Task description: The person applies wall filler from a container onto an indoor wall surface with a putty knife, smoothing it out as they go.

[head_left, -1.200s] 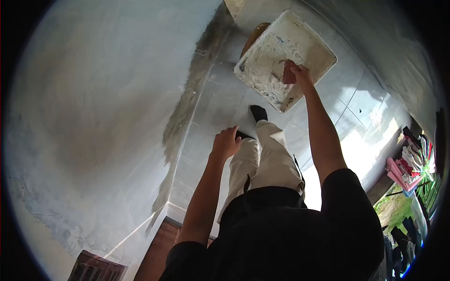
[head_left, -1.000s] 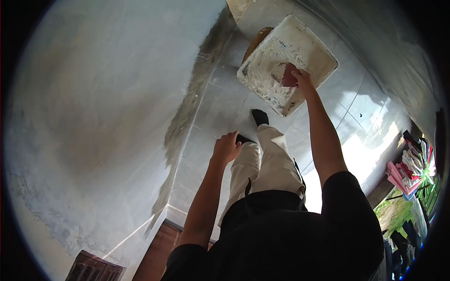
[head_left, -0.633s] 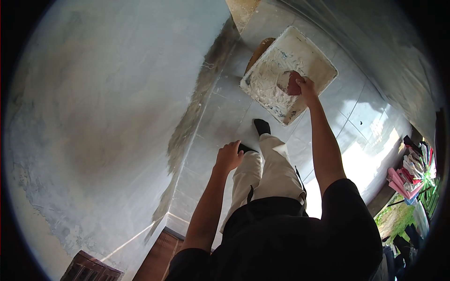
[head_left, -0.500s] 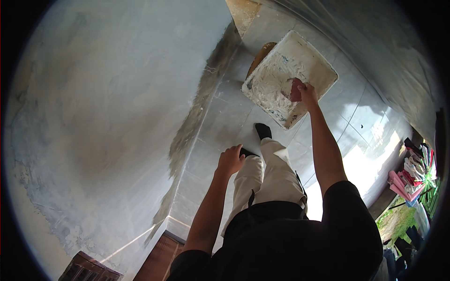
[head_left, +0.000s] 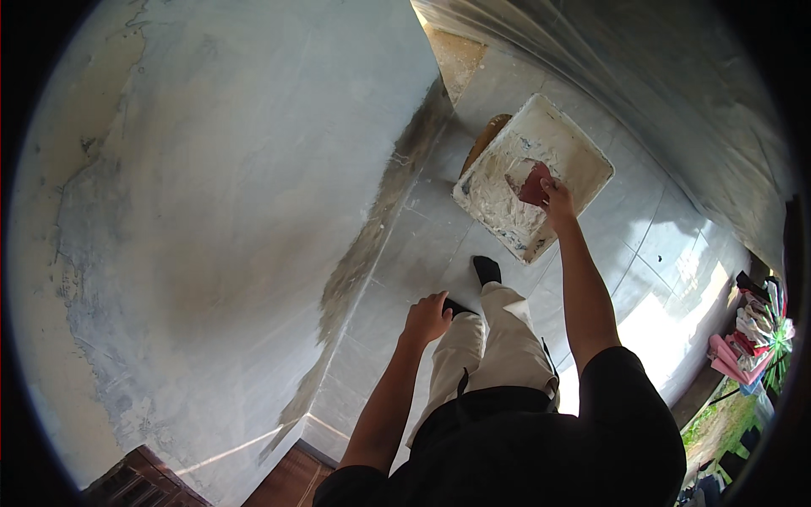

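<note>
My right hand [head_left: 557,205] grips a flat reddish-brown putty scraper [head_left: 536,183], its blade down in the white paste. The paste [head_left: 509,201] lies thick and ridged over the near and left part of a shallow, square, off-white tray [head_left: 589,162]. Nothing shows in my left hand [head_left: 428,318], which hovers or rests by my left knee with its fingers loosely bent and the thumb apart; whether it touches the trousers I cannot tell.
A pale, patchy plastered wall [head_left: 245,194] stands to the left, with a rough grey strip along its foot. Grey tiles [head_left: 405,241] cover the floor. A brown rounded object [head_left: 487,142] shows behind the tray. Translucent sheeting [head_left: 667,93] hangs at the right; colourful laundry [head_left: 752,338] hangs beyond.
The view has shifted, so wall, tray and feet sit lower and further right in the picture. My right hand keeps the scraper in the paste; my left hand stays near the knee.
</note>
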